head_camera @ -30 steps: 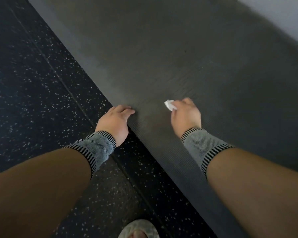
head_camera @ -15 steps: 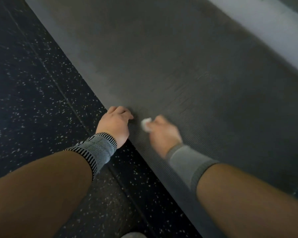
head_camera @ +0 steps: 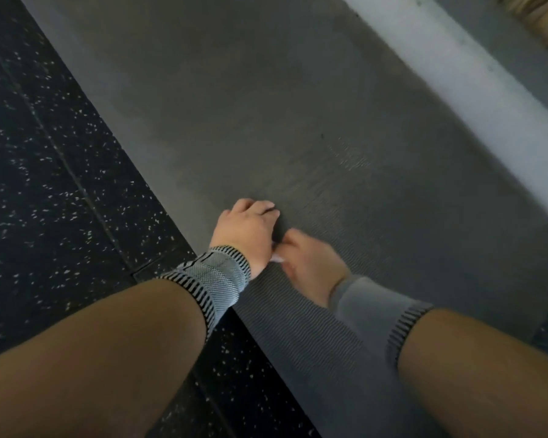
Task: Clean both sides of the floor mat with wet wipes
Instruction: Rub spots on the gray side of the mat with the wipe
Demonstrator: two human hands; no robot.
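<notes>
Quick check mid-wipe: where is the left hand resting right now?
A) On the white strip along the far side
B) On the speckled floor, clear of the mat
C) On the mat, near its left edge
C: the left hand presses on the grey mat just inside its left edge.

Dark grey ribbed floor mat point(head_camera: 298, 121) lying flat, small white wet wipe point(head_camera: 277, 258) on it
</notes>
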